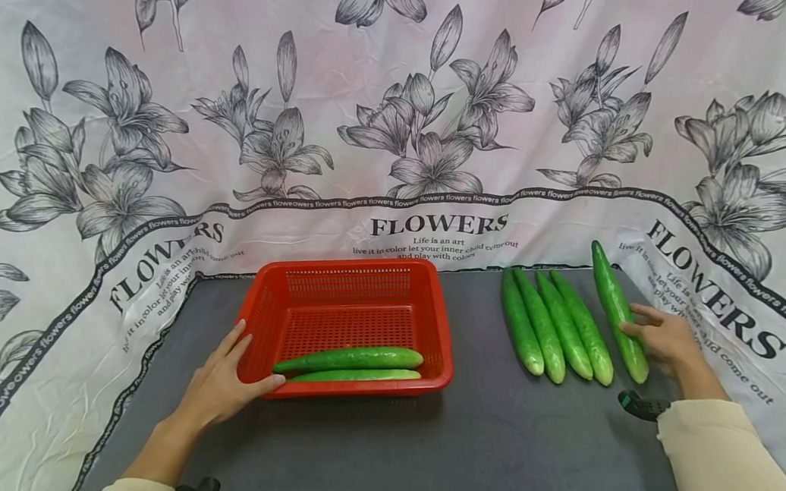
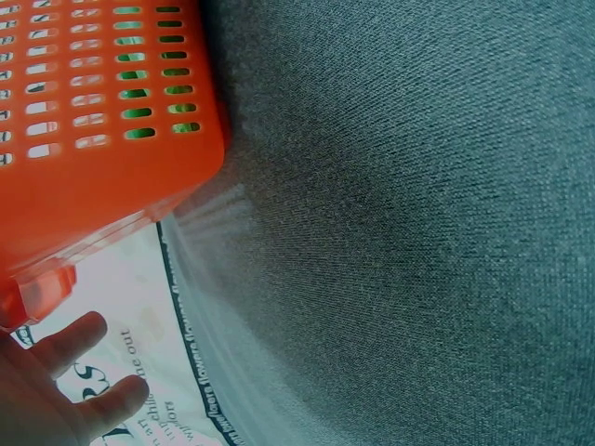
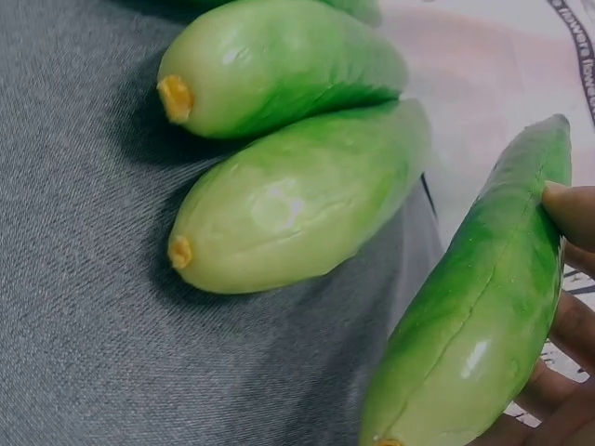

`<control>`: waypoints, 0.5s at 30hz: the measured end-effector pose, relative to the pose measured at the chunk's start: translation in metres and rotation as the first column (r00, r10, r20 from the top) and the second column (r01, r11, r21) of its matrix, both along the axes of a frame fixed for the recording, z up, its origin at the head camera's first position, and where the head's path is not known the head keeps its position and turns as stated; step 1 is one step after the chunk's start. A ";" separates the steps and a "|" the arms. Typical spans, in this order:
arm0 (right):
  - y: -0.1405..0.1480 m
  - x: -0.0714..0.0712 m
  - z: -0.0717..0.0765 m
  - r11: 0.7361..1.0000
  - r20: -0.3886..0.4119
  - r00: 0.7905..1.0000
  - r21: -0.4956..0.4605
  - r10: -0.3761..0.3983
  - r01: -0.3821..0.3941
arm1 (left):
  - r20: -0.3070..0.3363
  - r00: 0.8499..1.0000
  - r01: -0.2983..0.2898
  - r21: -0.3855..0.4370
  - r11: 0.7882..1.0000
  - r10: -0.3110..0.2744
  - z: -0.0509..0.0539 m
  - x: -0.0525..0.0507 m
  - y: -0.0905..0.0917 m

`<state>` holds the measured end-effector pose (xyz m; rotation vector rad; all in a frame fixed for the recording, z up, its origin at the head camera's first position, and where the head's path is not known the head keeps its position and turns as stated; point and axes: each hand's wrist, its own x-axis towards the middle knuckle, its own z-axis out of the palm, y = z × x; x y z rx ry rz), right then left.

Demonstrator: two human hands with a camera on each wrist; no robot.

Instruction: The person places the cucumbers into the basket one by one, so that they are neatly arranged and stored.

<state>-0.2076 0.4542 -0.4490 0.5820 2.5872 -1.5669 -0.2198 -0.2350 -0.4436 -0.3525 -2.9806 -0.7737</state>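
A cucumber (image 1: 620, 313) is gripped by my right hand (image 1: 666, 337), thumb on its near side and fingers behind it. In the right wrist view this cucumber (image 3: 483, 307) appears close to the camera, apart from the others. To its left, several more cucumbers (image 1: 556, 325) lie side by side. My left hand (image 1: 221, 383) rests at the front left corner of a red plastic basket (image 1: 445, 325), thumb on the front rim and fingers spread along the left side. Two cucumbers (image 1: 349, 359) lie inside the basket along its front wall. The left wrist view shows the basket's slotted side (image 2: 102, 186).
A grey cloth surface (image 1: 421, 456) lies under everything. Behind it and at both sides hangs a white fabric (image 1: 332, 151) printed with flowers and lettering. Dark straps (image 1: 644, 405) sit at both wrists.
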 end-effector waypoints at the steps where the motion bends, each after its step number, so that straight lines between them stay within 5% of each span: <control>1: -0.001 0.001 0.001 1.000 -0.012 1.000 0.002 0.004 -0.004 | 0.001 1.000 0.001 0.000 1.000 -0.001 0.000 0.000 0.000; 15: -0.014 0.010 0.025 0.994 -0.131 0.991 0.104 0.031 -0.017 | 0.004 1.000 0.008 0.008 1.000 -0.008 -0.001 0.000 0.000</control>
